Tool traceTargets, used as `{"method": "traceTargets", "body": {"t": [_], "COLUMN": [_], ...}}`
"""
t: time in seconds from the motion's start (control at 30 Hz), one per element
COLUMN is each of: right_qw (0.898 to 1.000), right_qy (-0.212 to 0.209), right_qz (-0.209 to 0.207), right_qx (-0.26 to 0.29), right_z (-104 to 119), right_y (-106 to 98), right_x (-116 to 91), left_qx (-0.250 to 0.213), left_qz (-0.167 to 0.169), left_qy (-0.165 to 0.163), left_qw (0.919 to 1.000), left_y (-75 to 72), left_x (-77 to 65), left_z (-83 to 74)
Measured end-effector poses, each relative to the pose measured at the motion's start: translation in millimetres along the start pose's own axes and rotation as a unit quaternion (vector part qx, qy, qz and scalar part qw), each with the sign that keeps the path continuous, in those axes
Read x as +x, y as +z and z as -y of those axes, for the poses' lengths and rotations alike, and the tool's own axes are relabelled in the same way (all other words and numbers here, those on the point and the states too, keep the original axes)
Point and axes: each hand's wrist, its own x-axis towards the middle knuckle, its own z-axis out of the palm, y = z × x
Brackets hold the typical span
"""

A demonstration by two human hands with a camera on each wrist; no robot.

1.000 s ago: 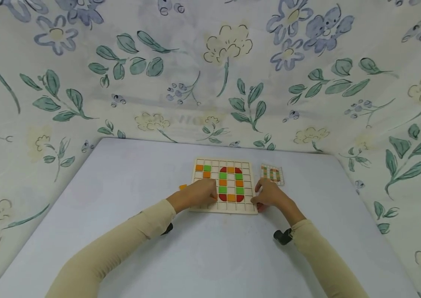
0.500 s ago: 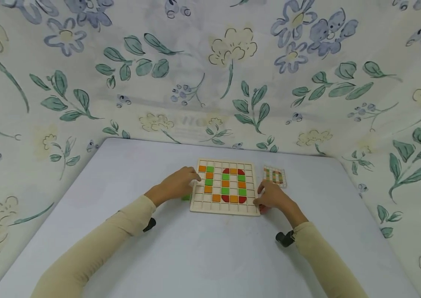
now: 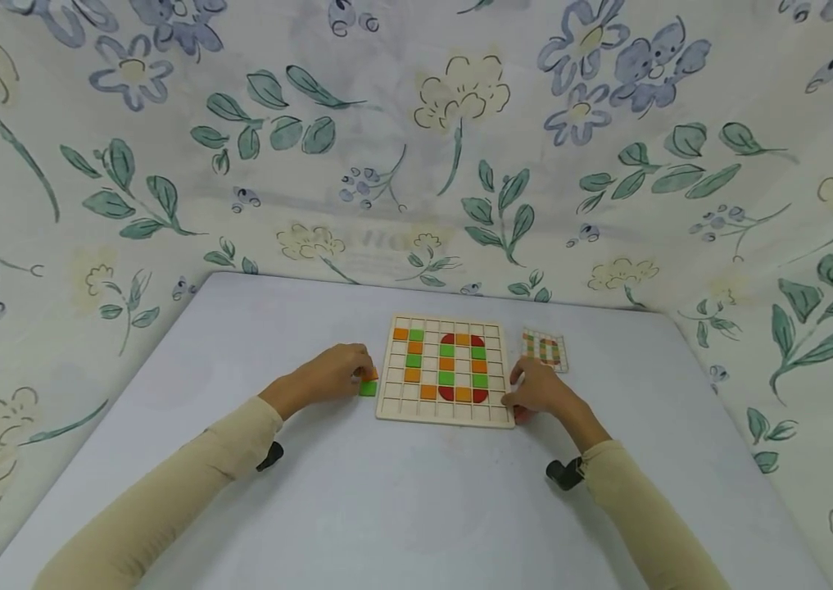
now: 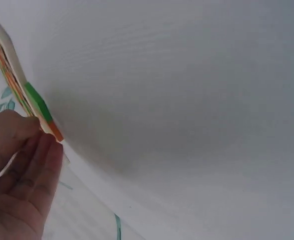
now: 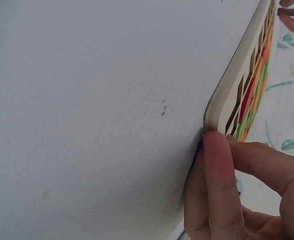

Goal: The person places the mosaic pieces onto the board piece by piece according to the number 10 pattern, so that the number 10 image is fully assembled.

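Observation:
A square wooden grid board (image 3: 394, 401) lies on the table, with orange, green and red tiles forming a "1" and a "0". Left of it, my left hand (image 3: 328, 375) bends its thumb and fingertips around an orange tile (image 4: 56, 131). A green tile (image 3: 368, 389) lies right beside that one, near the board's left edge. At the board's right front corner, my right hand (image 3: 541, 389) grips the edge, its thumb on top and a finger against the side (image 5: 214, 117). Something red (image 3: 522, 415) shows under this hand.
A small pattern card (image 3: 549, 348) with a similar coloured figure lies behind my right hand. The white table (image 3: 416, 508) meets a flower-printed cloth (image 3: 387, 164) at the back. Black wrist mounts (image 3: 565, 474) stick out under both sleeves.
My left hand has left the board, where an orange tile now sits at the lower left of the "0", and moved left and down to the loose tiles. My right hand keeps its grip.

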Motion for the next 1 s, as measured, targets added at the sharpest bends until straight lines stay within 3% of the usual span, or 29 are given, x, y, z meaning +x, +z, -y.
{"method": "traceTargets", "body": {"t": [0.23, 0.53, 0.73, 1.0], "right_qw": [1.000, 1.000, 1.000, 1.000], "right_qy": [-0.004, 0.002, 0.011, 0.010], "right_qz": [-0.003, 0.000, 0.005, 0.002], "right_qx": [-0.017, -0.003, 0.006, 0.009], "right_z": [-1.1, -1.8, -1.8, -4.1], "right_y": [-0.4, -0.9, -1.9, 0.3], "right_x": [3.0, 2.9, 2.2, 3.9], "left_qx": [0.023, 0.026, 0.043, 0.026], "left_qz": [-0.026, -0.014, -0.017, -0.007], "left_qy": [0.061, 0.016, 0.018, 0.008], "left_qw": [0.9975, 0.9994, 0.9988, 0.9996], "left_y": [5.5, 8.0, 10.0, 10.8], "left_x": [-6.0, -6.8, -6.5, -4.9], "left_z": [-3.0, -10.8, -14.3, -14.0]}}
